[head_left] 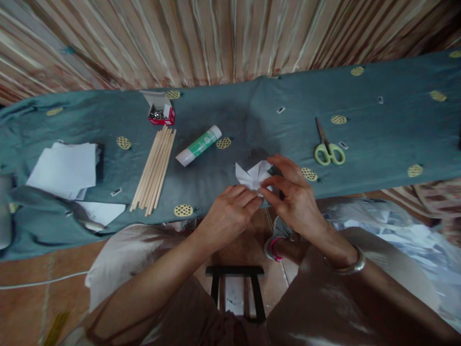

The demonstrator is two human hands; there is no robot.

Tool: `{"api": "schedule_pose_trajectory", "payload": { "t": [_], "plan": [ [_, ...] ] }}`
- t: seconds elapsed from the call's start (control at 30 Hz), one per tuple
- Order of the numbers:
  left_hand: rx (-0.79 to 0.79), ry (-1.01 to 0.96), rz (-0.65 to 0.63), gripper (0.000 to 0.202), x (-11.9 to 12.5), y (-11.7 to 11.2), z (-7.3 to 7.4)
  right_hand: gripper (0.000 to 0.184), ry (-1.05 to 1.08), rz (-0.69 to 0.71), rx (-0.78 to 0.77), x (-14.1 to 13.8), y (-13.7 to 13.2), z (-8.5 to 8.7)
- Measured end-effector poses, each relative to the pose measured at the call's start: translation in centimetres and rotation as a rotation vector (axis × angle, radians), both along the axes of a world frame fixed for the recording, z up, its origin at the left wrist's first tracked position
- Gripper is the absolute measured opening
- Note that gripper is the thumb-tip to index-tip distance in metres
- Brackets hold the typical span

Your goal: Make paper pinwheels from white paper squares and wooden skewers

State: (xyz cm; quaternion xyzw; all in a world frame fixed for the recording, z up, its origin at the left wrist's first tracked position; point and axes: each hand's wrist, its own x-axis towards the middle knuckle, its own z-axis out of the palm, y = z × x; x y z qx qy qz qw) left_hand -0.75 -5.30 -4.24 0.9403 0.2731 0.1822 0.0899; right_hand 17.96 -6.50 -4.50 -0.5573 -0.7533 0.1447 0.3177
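Observation:
A small piece of white paper [252, 176], cut and folded into pointed flaps like a pinwheel, is held up near the front edge of the cloth-covered table. My left hand [234, 207] grips its lower left side, fingers curled in and partly hiding it. On the right, my right hand [291, 187] pinches the paper between thumb and fingers, with the index finger at the upper right flap. A glue stick [199, 145] with a green label lies beyond my left hand. Green-handled scissors [328, 150] rest to the right, blades pointing away.
Several thin wooden sticks [154, 170] lie left of the glue stick. Behind them stands an open red-and-white box [161, 114] of small metal pieces. A stack of white paper [65, 168] sits at far left. Plastic bags with paper scraps [399, 240] lie right, below the table.

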Motion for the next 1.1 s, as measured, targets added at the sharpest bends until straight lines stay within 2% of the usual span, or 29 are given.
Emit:
{"api": "schedule_pose_trajectory", "payload": {
  "t": [0.23,0.6,0.8,1.1],
  "plan": [
    [-0.007,0.012,0.002,0.021,0.0,0.0,-0.1,0.019,-0.02,0.044,0.013,0.2,-0.1,-0.2],
    [-0.021,0.023,0.003,0.021,0.0,0.0,0.1,0.02,-0.101,0.061,0.061,-0.1,-0.2,-0.1],
    [-0.029,0.034,0.003,0.021,-0.1,0.0,0.1,0.025,-0.074,0.075,0.002,-0.4,-0.8,-0.3],
    [-0.005,-0.007,0.025,0.018,0.0,-0.1,-0.1,0.031,-0.063,0.078,-0.002,-0.6,-1.0,-0.5]
  ]
}}
